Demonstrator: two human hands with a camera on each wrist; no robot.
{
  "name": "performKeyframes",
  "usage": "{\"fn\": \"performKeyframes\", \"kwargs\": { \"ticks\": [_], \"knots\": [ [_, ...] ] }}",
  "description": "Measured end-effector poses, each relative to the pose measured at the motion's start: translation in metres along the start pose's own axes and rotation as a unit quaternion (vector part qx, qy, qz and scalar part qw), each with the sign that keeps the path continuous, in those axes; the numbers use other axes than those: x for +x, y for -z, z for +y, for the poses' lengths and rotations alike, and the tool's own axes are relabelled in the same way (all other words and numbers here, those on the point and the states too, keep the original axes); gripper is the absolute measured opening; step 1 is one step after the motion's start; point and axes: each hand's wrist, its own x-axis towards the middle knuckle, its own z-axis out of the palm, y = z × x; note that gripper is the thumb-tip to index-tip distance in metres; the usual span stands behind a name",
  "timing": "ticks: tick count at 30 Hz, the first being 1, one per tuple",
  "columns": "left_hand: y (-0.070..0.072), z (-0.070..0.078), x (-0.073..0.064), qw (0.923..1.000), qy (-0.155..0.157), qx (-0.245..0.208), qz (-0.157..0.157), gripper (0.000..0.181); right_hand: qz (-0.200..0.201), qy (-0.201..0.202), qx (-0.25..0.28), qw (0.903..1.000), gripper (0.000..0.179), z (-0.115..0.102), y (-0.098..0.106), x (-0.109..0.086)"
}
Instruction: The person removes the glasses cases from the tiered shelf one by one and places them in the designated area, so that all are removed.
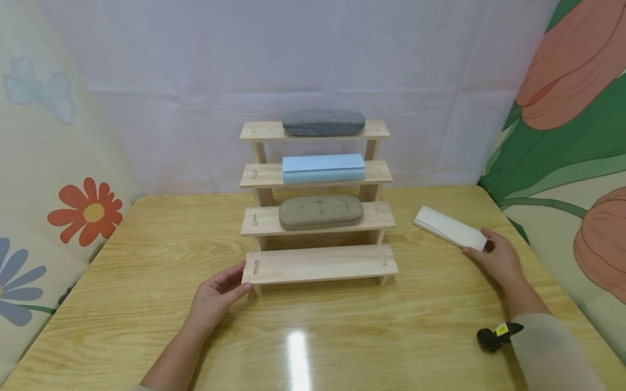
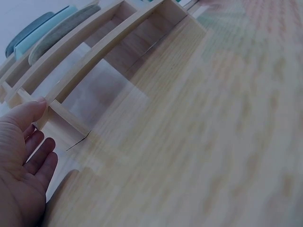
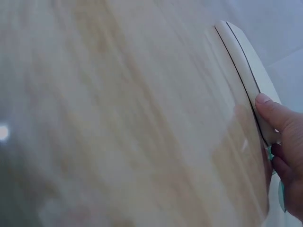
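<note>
A four-step wooden display stand [image 1: 320, 264] stands mid-table. At the left end of its lowest step, my left hand [image 1: 215, 298] grips the board, thumb at the front corner and index finger farther back. In the left wrist view, the other fingers [image 2: 41, 158] curl loosely beside the stand's leg. To the right of the stand, my right hand [image 1: 499, 258] pinches the near end of a white glasses case [image 1: 451, 227], which lies slanted on the table. The thumb [image 3: 272, 111] presses along the case's side in the right wrist view.
On the upper steps sit a dark grey glasses case [image 1: 324, 123], a light blue glasses case [image 1: 324, 168] and a brownish-grey glasses case [image 1: 320, 212]. A small black object with a yellow label [image 1: 500, 335] is by the right sleeve. Flowered panels flank the wood-grain table [image 1: 371, 336].
</note>
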Motion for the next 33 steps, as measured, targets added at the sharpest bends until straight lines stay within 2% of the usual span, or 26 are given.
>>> {"fn": "performKeyframes", "kwargs": {
  "ticks": [21,33],
  "knots": [
    [-0.001,0.000,-0.001,0.9999,-0.007,0.010,0.002,0.058,0.017,-0.029,-0.007,0.9994,0.077,-0.008,-0.003,0.022],
    [0.000,0.001,-0.001,0.9999,0.004,0.015,0.002,0.058,0.019,-0.053,-0.004,0.9984,0.073,-0.010,-0.002,0.033]
  ]
}}
